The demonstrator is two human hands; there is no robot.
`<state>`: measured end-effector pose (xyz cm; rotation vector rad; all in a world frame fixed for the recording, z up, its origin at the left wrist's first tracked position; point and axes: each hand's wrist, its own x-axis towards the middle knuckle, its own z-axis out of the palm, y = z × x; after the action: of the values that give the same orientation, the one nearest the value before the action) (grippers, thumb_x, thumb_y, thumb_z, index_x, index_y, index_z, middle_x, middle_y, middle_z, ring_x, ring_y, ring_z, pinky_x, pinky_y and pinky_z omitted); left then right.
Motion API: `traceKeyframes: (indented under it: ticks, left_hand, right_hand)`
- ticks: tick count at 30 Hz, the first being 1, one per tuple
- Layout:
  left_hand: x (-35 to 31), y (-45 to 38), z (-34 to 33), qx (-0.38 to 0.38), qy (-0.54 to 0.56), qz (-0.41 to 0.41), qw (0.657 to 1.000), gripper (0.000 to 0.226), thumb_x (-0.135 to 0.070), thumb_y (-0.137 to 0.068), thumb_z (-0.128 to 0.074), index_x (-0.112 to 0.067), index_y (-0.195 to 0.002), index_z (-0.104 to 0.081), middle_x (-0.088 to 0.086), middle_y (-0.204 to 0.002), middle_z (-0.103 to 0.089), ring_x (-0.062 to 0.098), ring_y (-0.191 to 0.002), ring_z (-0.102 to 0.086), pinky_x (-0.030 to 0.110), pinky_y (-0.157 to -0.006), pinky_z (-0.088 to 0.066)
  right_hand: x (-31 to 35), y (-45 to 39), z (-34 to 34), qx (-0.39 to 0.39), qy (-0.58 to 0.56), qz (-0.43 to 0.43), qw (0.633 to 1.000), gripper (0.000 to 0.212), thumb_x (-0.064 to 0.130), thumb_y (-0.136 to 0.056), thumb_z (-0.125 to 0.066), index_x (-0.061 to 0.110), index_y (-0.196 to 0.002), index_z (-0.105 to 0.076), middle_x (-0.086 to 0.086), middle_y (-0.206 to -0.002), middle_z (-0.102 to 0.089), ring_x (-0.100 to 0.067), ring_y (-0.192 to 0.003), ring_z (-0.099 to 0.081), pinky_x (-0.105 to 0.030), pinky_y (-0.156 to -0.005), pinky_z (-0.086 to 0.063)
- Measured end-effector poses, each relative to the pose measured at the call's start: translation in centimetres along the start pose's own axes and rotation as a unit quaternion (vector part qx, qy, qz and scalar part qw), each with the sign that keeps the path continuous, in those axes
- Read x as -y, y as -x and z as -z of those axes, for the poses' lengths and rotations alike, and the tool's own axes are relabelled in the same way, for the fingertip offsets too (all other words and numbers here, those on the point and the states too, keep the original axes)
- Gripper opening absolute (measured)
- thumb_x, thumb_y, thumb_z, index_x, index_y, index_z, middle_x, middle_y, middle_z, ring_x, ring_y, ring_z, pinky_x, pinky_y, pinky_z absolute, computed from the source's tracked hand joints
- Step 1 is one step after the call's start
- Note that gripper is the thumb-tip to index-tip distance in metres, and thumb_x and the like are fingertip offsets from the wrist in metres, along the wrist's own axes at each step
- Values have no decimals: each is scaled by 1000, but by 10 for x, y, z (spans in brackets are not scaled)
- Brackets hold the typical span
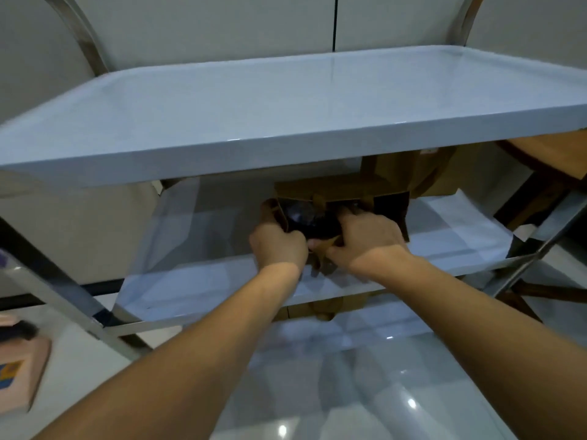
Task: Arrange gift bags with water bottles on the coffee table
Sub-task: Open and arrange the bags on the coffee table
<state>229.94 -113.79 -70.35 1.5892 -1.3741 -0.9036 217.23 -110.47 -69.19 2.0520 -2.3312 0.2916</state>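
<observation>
Progress: early, by our read. We see one gift bag point(341, 198), and it sits on the lower shelf point(203, 281), not on the top of the coffee table.
Done: nothing placed on the worktop point(286, 100) that we can see.
Left: lift the bag out from under the top, set it up there, repeat for any others. We can't tell how many there are.
Left hand point(278, 246): fingers curled round the bag's left edge at the mouth, gripping it.
Right hand point(370, 238): fingers curled over the near rim and the handle area, gripping the bag.
Bag: brown paper, stiff, creased panels, boxy shape, mouth pulled open toward us. More brown paper behind it to the right, possibly another bag, too hidden to call.
Bottle: something dark with a pale glint inside the mouth. Could be a water bottle; too blurred for us to confirm.
Worktop: glossy, pale blue-grey, rounded corners, thick edge.
Shelf: same glossy pale finish, reflective.
Frame point(63, 300): polished metal bars, crossing at the sides.
Floor point(349, 392): shiny pale tiles with light glints.
</observation>
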Motion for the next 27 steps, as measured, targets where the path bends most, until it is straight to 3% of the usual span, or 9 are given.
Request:
traceKeyframes:
  ticks: [4, 8, 10, 13, 16, 18, 21, 23, 27]
  left_hand:
    - [-15, 23, 15, 3, -24, 81, 996, 41, 6, -89, -53, -16, -123, -61, 7, -116, -65, 25, -110, -61, 22, -84, -40]
    - [-24, 51, 34, 33, 16, 128, 991, 50, 8, -81, -51, -26, -118, -59, 3, -109, -66, 23, -97, -62, 33, -86, -54]
    - [-31, 64, 46, 41, 15, 150, 988, 46, 3, -80, -53, -26, -115, -59, 2, -104, -67, 27, -98, -63, 42, -88, -57]
    - [-47, 76, 60, 45, -26, 180, 982, 36, 4, -88, -54, -20, -114, -61, 4, -103, -67, 28, -99, -62, 45, -92, -55]
    - [-65, 85, 69, 53, -62, 211, 974, 28, -4, -89, -57, -16, -113, -65, 9, -104, -68, 33, -99, -63, 49, -90, -56]
    - [-82, 95, 76, 60, -86, 237, 966, 30, -4, -87, -56, -13, -114, -67, 13, -105, -68, 36, -99, -63, 49, -91, -56]
    - [-111, 106, 88, 64, -129, 252, 957, 31, -5, -86, -57, -11, -114, -69, 18, -107, -68, 40, -101, -62, 48, -91, -55]
    - [-133, 109, 100, 96, -149, 243, 954, 30, -7, -86, -58, -12, -112, -70, 17, -105, -68, 40, -100, -63, 47, -90, -56]
    - [-179, 122, 130, 217, -196, 226, 929, 16, -11, -81, -59, -12, -91, -71, 15, -95, -69, 36, -87, -66, 46, -81, -61]
  right_hand:
    - [5, 21, 23, 104, -28, 24, 994, 52, 71, -89, -54, 28, -119, -57, 3, -101, -65, -20, -90, -62, -36, -79, -54]
    - [10, 54, 46, 126, -95, 11, 987, 41, 72, -87, -57, 31, -87, -63, 9, -71, -61, -11, -69, -58, -30, -64, -51]
    - [17, 66, 63, 159, -94, 11, 983, 42, 71, -89, -56, 30, -79, -64, 9, -69, -59, -11, -68, -58, -30, -63, -51]
    - [24, 79, 89, 194, -88, 29, 977, 36, 60, -92, -60, 30, -73, -63, 9, -70, -53, -13, -70, -55, -28, -59, -43]
    - [23, 90, 118, 157, -140, 30, 977, 17, 27, -86, -71, 18, -72, -70, 1, -79, -58, -21, -84, -56, -31, -65, -45]
    - [23, 91, 142, 113, -137, 35, 983, 10, 11, -79, -66, 9, -73, -74, -6, -80, -62, -27, -89, -53, -33, -66, -44]
    - [26, 85, 183, 20, -188, -4, 982, 17, 13, -65, -55, 9, -50, -61, -5, -59, -54, -26, -72, -44, -26, -58, -28]
    - [25, 83, 213, 21, -229, -64, 971, 25, 11, -64, -53, 17, -43, -41, -1, -51, -45, -23, -62, -41, -24, -52, -23]
    - [27, 100, 270, 35, -301, -205, 931, 36, 8, -72, -66, 11, -48, -39, -5, -47, -42, -20, -52, -43, -33, -50, -40]
